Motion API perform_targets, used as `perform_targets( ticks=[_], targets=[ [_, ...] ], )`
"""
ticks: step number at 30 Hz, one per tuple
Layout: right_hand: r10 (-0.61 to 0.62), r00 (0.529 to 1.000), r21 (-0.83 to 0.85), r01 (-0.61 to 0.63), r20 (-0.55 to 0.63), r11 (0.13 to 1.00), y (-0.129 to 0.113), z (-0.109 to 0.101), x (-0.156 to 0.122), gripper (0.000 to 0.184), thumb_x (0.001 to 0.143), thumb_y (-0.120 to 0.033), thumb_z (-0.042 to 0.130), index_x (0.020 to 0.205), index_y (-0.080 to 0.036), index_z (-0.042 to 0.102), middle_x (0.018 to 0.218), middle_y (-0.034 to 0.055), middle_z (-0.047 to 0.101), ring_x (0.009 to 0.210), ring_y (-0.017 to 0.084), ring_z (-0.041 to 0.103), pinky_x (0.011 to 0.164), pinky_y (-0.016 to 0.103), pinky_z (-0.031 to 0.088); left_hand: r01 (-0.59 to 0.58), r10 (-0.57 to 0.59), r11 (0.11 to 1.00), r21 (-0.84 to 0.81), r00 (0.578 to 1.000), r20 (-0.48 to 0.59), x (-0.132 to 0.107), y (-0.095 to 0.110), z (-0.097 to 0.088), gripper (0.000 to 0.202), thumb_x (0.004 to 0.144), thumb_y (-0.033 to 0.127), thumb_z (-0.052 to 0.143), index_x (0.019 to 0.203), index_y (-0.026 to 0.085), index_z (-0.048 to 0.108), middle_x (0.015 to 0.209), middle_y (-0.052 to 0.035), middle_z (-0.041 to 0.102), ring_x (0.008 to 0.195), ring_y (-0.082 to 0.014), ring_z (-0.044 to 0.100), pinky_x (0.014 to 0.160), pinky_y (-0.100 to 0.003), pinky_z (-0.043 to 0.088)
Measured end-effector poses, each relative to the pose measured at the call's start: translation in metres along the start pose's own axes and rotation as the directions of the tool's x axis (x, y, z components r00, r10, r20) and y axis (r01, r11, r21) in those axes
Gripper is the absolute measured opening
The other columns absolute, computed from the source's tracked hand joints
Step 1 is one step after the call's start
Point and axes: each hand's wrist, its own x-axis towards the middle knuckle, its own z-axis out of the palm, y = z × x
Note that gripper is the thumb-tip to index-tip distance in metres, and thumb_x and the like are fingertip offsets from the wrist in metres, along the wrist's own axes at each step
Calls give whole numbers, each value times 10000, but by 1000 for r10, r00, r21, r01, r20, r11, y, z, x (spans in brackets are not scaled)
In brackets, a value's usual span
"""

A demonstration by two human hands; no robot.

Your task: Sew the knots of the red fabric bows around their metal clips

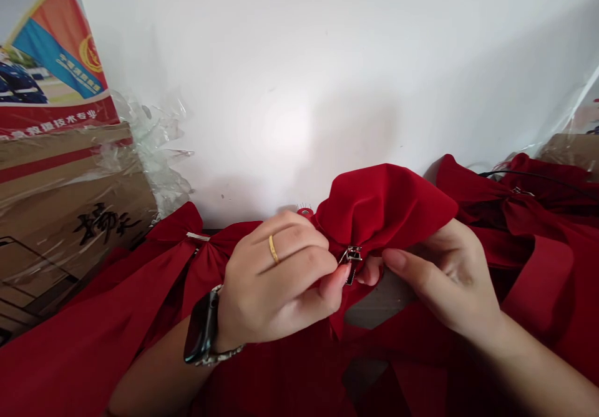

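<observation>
Right between the fingertips there's a small **metal buckle** (350, 258), threaded on a fold of **red fabric** (379, 208). The **left hand** (276, 279) has its **fingers** (309, 267) closed, pinching the cloth right at the buckle's lower edge. The **right hand** (444, 279) comes in from the other side, **thumb** (397, 262) pressed on the front of the cloth with a fingertip showing behind it, so it looks closed on the fabric too. My read: pinching from both sides keeps the buckle up off the pile and the fold bunched tight around it.

Just behind the fingers, a little round **red object** (305, 212) pokes up with what might be pins in it, too small to be sure. Left of the hands, more red cloth runs past a **metal clip** (196, 236) towards a **plastic-wrapped cardboard box** (70, 217). Well right of the fingers there's another **buckle** (521, 191) on the heap, under a **black cable** (538, 176). A **white wall** (281, 92) sits behind it all, and nothing's blocking the hands.
</observation>
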Motion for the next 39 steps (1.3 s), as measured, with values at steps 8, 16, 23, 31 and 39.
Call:
perform_targets(
  ticks=[8, 16, 23, 31, 39],
  targets=[
    [49, 985, 347, -104, 164, 932, 21, -18, 9, 164, 827, -97, 526, 841, -160, 677, 681, 22, 682, 645, 153, 660, 634, 268, 554, 489, -409, 616, -618, 869, 279, -13, -34, 19, 603, 632, 478, 813, 1112, 211, 564, 1042, -70, 645, 915, -189, 627, 765, -287, 526],
    [121, 965, 323, -194, 232, 926, 61, -42, 32, 114, 880, -242, 604, 811, -159, 640, 658, -6, 653, 521, 121, 648, 519, 244, 550, 560, -371, 380, -736, 821, 433, -23, -47, 51, 445, 796, 451, 690, 1131, 170, 611, 1060, -89, 705, 970, -215, 659, 837, -298, 519],
    [148, 968, 46, -160, 205, 986, 77, -46, 40, 227, 819, -294, 682, 651, -159, 610, 568, -12, 650, 521, 114, 631, 557, 249, 553, 657, -447, 359, -663, 744, 496, -33, -60, 68, 450, 822, 503, 635, 1115, 162, 636, 1062, -98, 699, 975, -236, 650, 820, -308, 521],
    [125, 983, -69, -117, 132, 991, 78, -41, 39, 193, 803, -236, 667, 632, -156, 626, 572, -6, 656, 554, 106, 629, 599, 234, 542, 674, -471, 337, -657, 725, 502, -34, -59, 72, 478, 863, 550, 550, 1140, 165, 618, 1083, -110, 693, 965, -239, 656, 829, -337, 529],
    [357, 934, 113, -358, 33, 927, 92, -35, 42, 236, 729, -353, 747, 765, -146, 638, 706, 25, 696, 590, 111, 651, 573, 226, 559, 716, -526, 460, -525, 696, 489, -36, -56, 74, 529, 813, 405, 688, 1265, 189, 516, 1236, -110, 637, 1151, -260, 597, 1008, -401, 463]
  ],
)
